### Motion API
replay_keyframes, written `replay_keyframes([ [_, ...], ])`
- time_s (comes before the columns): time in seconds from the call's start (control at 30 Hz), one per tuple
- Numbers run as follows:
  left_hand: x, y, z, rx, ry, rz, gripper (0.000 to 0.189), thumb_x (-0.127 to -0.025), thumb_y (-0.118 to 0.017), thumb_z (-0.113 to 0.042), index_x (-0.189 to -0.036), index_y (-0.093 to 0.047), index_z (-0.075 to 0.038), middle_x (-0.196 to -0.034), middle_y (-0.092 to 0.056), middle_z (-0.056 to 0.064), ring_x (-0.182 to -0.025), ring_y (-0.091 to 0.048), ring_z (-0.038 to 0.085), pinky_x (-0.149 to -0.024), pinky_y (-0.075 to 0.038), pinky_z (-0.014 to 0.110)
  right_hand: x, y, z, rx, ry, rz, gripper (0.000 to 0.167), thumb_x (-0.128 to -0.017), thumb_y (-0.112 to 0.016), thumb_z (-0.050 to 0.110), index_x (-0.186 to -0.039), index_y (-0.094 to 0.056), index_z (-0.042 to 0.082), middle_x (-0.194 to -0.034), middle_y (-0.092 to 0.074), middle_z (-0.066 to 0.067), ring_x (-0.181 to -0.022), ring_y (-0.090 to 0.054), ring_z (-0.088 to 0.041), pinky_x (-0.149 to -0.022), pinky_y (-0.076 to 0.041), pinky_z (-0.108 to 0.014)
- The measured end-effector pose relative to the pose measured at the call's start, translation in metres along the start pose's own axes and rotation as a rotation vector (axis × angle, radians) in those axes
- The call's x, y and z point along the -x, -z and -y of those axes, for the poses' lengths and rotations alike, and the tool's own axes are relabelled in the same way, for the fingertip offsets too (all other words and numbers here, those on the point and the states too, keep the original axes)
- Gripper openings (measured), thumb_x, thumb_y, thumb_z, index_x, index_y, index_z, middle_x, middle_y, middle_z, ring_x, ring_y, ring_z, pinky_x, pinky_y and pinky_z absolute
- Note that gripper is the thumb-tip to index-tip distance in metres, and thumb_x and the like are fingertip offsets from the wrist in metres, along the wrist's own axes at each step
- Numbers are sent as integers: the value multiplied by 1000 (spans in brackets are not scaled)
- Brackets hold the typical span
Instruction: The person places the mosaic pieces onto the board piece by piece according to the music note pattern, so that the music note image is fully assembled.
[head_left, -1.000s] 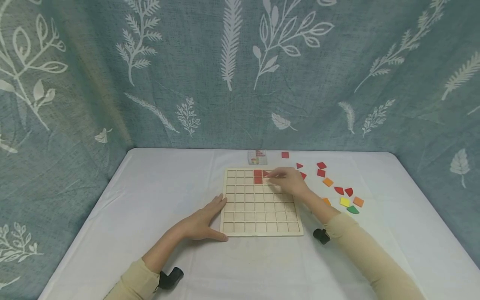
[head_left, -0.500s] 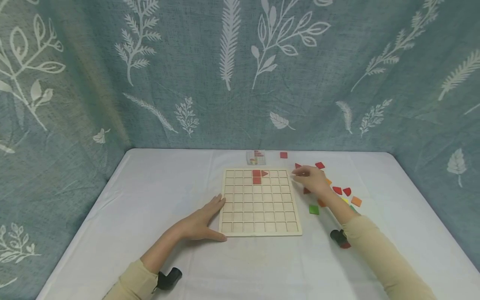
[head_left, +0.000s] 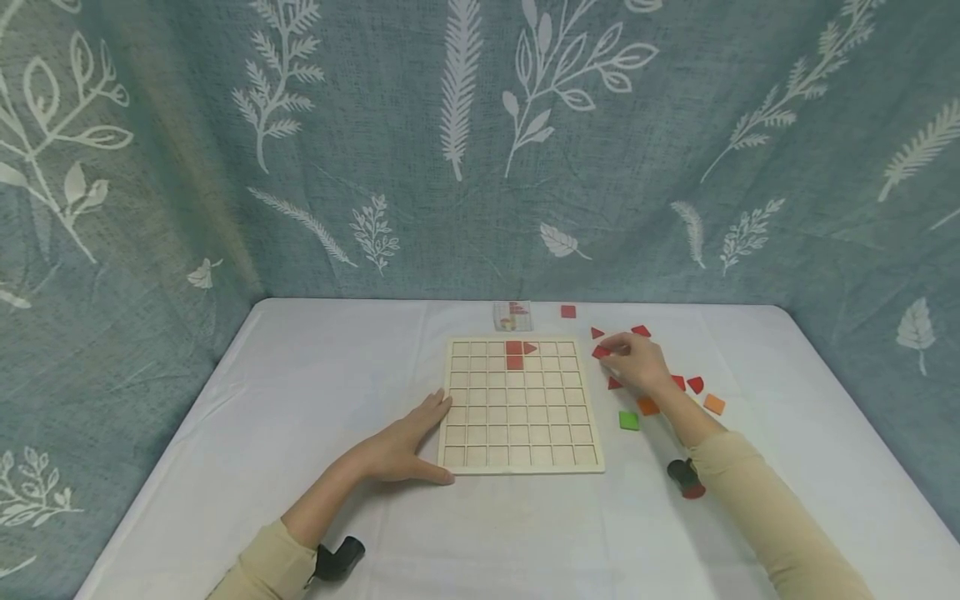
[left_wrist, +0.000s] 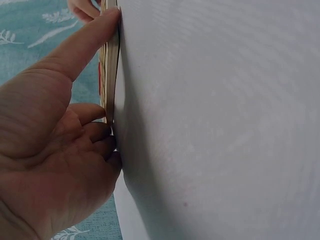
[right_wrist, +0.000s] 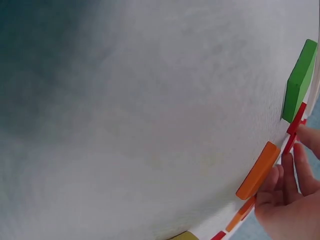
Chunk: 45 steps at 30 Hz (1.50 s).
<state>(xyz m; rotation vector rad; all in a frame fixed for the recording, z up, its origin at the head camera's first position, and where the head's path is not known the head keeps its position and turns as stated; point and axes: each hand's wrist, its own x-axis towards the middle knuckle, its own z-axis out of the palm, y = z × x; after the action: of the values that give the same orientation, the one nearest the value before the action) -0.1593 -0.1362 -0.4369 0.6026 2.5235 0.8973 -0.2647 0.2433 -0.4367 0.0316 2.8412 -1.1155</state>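
A pale wooden grid board [head_left: 521,436] lies on the white table. Two red squares [head_left: 514,355] sit one below the other in its cells, and a red triangle [head_left: 529,348] fills the cell right of the upper one. My left hand [head_left: 396,446] rests at the board's near left corner, thumb on the front edge and fingers extended along the left side. Right of the board, my right hand [head_left: 639,365] pinches a flat red tile [head_left: 601,352] between thumb and fingertips, low over the table. In the right wrist view the hand partly hides this tile.
Around the right hand lie an orange square [head_left: 648,406], a green square [head_left: 628,421], and several red pieces, including a triangle [head_left: 597,332]. Behind the board are a small printed pattern card [head_left: 513,316] and a red square tile [head_left: 568,312]. A patterned curtain [head_left: 420,150] backs the table.
My right hand has let go of the red triangle on the board, moved right to the loose pieces and taken hold of a red tile. The left hand stays at the board's corner.
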Motion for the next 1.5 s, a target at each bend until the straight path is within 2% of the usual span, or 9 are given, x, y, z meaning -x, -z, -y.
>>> replay_keyframes([
  [0.43, -1, 1, 0, 3, -7, -5, 110, -74, -84, -40, -154, -20, -1, -161, -10, 17, -148, -8, 33, -118, -15, 51, -4, 0, -1, 26, 10, -49, 34, -90, -70, 18, -118, -64, 0, -114, -65, -19, -103, -60, -33, -88, -52, -45],
  [0.67, -1, 2, -2, 12, -1, -1, 110, -74, -84, -40, -154, -20, -1, -162, -9, 18, -148, -7, 33, -118, -15, 51, -6, -1, 1, -72, -45, -29, 40, -89, -72, 27, -119, -64, 3, -119, -65, -18, -111, -60, -32, -92, -51, -43],
  [0.77, -1, 2, -3, 17, -2, 2, 110, -74, -84, -39, -154, -20, 0, -161, -9, 18, -148, -7, 34, -118, -15, 51, -6, -5, 5, -129, -67, -6, 43, -88, -73, 32, -121, -64, 6, -121, -64, -15, -109, -60, -29, -84, -54, -36],
  [0.83, -1, 2, -3, 20, -4, 3, 110, -74, -84, -39, -154, -20, 0, -162, -9, 18, -148, -7, 34, -118, -15, 51, -5, -8, 11, -178, -78, 16, 46, -87, -74, 34, -122, -64, 7, -121, -65, -14, -102, -60, -26, -73, -54, -31],
  [0.9, -1, 2, -3, 24, -6, 4, 110, -74, -84, -39, -154, -20, 0, -161, -9, 18, -148, -7, 34, -118, -15, 51, -3, -11, 17, -207, -89, 32, 48, -85, -75, 36, -122, -64, 9, -120, -65, -13, -91, -59, -25, -61, -50, -28],
  [0.97, -1, 2, -2, 24, -4, 4, 110, -74, -84, -39, -154, -20, 0, -162, -9, 18, -148, -7, 34, -118, -15, 51, -2, -15, 23, -224, -86, 45, 48, -84, -77, 37, -121, -66, 10, -117, -66, -12, -86, -57, -24, -57, -47, -28],
  [1.03, -2, 2, -2, 22, -1, 3, 110, -74, -84, -40, -154, -20, 0, -162, -9, 18, -148, -7, 34, -118, -15, 51, -1, -19, 29, -221, -62, 55, 46, -84, -77, 37, -119, -67, 10, -114, -67, -11, -87, -58, -24, -63, -49, -30],
  [1.2, -4, 1, -2, 17, 18, -4, 109, -74, -84, -40, -155, -21, -2, -162, -10, 16, -148, -7, 33, -118, -15, 51, 0, -29, 38, -197, 41, 78, 37, -84, -78, 30, -114, -70, 9, -110, -69, -9, -105, -61, -25, -93, -49, -41],
  [1.5, -6, 1, -4, 19, 44, -7, 109, -73, -84, -40, -154, -22, -2, -162, -11, 16, -148, -8, 32, -118, -15, 51, -3, -42, 49, -122, 208, 79, 24, -84, -78, 23, -102, -73, 8, -99, -72, -4, -93, -66, -21, -83, -54, -37],
])
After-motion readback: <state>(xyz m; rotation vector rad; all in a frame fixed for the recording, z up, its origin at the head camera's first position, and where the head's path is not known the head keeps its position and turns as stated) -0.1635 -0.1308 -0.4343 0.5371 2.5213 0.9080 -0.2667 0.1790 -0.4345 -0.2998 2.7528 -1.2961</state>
